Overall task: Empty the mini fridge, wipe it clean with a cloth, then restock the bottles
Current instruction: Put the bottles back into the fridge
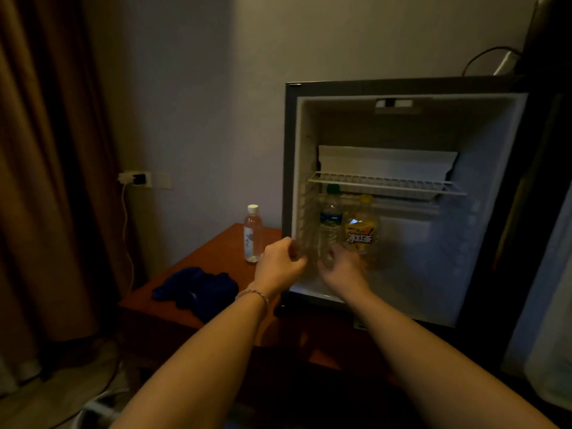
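Standing just above the right grip (339, 267), green-capped bottle (330, 222).

head-worn | faces forward-down | near open mini fridge (402, 193)

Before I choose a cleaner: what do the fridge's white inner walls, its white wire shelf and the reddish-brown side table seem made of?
White inner walls: probably smooth moulded plastic, faintly glossy. White wire shelf: thin parallel rods, likely coated metal. Reddish-brown side table: wood or wood veneer with a satin sheen; dim light hides any grain.
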Tool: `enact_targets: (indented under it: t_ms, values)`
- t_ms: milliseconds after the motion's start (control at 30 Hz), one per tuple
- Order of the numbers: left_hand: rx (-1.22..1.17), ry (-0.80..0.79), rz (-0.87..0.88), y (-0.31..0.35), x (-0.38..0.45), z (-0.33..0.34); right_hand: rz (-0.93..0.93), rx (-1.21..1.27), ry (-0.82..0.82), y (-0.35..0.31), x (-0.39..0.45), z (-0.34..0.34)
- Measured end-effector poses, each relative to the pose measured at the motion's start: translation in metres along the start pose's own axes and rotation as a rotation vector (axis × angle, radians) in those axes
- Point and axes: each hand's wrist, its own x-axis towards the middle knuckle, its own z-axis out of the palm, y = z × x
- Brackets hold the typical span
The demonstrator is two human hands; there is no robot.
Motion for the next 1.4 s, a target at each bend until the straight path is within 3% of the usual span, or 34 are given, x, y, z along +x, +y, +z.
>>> enact_targets:
  t_ms: [267, 433, 667, 933, 1400]
  values:
    - [0.399, 0.084, -0.077, -0.064, -0.016, -0.082, -0.178, -0.009, -0.030, -0.071, -0.008, 0.045]
    - [0.448, 0.101, -0.143, -0.104, -0.011, -0.115, -0.214, -0.018, -0.086, -0.104, 0.010, 0.088]
    - [0.480, 0.050, -0.211, -0.162, 0.029, -0.133, -0.026, 0.028, -0.114, -0.115, 0.055, 0.141]
    - [0.536, -0.041, -0.195, -0.213, 0.085, -0.119, 0.270, 0.073, -0.032, -0.110, 0.113, 0.194]
    - [0.568, -0.130, -0.236, -0.263, 0.110, -0.100, 0.365, 0.243, -0.068, -0.091, 0.164, 0.255]
